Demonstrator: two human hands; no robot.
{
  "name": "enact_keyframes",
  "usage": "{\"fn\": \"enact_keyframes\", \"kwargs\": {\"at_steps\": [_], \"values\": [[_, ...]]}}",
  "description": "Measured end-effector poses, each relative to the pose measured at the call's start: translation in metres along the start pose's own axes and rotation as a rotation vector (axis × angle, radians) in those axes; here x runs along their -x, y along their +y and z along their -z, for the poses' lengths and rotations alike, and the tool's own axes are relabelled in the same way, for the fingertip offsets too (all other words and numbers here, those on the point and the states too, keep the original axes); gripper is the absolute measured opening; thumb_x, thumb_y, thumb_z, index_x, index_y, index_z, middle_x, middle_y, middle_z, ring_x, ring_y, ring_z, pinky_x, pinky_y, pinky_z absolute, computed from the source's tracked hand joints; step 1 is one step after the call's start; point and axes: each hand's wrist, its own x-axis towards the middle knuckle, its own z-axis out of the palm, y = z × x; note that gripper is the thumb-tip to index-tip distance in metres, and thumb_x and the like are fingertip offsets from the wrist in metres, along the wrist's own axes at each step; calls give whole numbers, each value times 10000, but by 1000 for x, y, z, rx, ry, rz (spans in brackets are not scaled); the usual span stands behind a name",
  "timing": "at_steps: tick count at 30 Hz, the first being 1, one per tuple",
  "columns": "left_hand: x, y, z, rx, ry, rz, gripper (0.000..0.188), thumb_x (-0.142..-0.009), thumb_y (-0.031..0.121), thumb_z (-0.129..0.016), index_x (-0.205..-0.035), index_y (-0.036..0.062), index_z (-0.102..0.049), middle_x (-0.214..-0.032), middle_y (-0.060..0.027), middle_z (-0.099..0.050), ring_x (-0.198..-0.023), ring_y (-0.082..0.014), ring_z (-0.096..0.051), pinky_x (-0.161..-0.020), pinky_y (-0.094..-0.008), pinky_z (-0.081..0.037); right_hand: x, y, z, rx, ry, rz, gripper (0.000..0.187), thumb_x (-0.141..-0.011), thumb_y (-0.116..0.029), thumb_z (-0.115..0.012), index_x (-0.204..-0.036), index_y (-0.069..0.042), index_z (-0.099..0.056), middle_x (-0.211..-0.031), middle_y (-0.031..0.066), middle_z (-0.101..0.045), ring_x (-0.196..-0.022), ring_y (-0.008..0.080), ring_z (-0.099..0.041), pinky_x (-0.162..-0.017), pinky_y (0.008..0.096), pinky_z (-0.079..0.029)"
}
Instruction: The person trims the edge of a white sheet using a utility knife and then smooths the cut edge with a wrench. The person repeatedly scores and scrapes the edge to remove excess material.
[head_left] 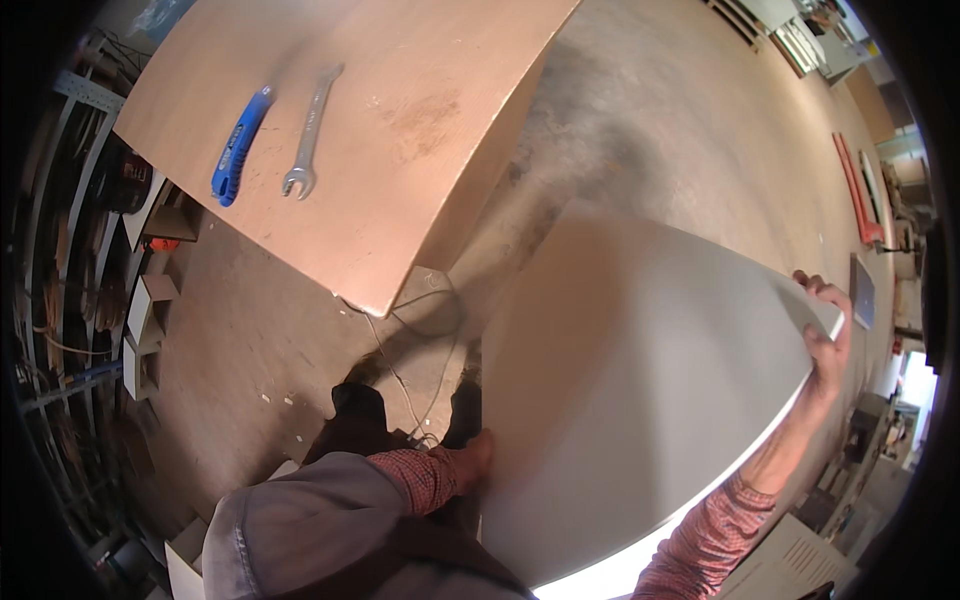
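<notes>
A large pale grey-white panel is held at a tilt in front of me, to the right of my body. My right hand wraps round its far right corner, the thumb on the broad face and the fingers over the edge. Against the panel's left edge, near my legs, my left hand grips with its fingers mostly hidden. On the wooden tabletop ahead lie a blue utility knife and a steel open-end wrench, apart from both hands.
The table's near corner juts toward my legs. A thin cable runs over the concrete floor by my feet. Crowded metal shelving lines the left side. A red bar-shaped tool lies at the far right.
</notes>
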Motion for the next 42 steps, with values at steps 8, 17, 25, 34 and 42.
{"fn": "enact_keyframes", "kwargs": {"at_steps": [8,17,25,34,42], "values": [[127,2,37,-353,-227,-15,660,-996,449,-591,-1381,-86,-572,-1220,-225,-688,-1089,-353,-685,-949,-477,-551,210,-169,-85,406,335,154,550,-813,-386,-609,-1217,-15,-567,-1267,174,-512,-1362,367,-449,-1107,549,-422],[371,24,79,-498,-810,-275,830,-1030,635,-488,-1368,-115,-600,-1303,-221,-698,-1179,-304,-665,-1021,-440,-508,427,-283,-167,639,708,122,624,-903,-436,-565,-1330,16,-515,-1363,203,-499,-1367,365,-465,-1117,539,-423],[498,147,93,-271,-1184,-886,571,-1048,553,-588,-729,88,-500,-705,47,-444,-674,-111,-400,-596,-368,-369,551,-299,-185,647,901,65,692,-983,-481,-525,-1431,44,-468,-1449,228,-487,-1372,364,-479,-1126,530,-424],[571,378,297,-123,-784,-1961,532,-1022,373,-673,-654,30,-499,-625,57,-407,-649,-72,-358,-563,-337,-336,661,-220,-177,484,889,-63,771,-1073,-531,-480,-1544,76,-416,-1545,257,-473,-1378,362,-495,-1136,520,-425],[609,530,556,-293,-249,-2087,451,-1046,369,-654,-1017,-71,-748,-937,-13,-700,-883,-102,-581,-787,-287,-483,640,-79,-387,-237,693,-152,337,-1102,-321,-584,-1009,-17,-697,-967,34,-680,-855,94,-598,-749,270,-475]]}}
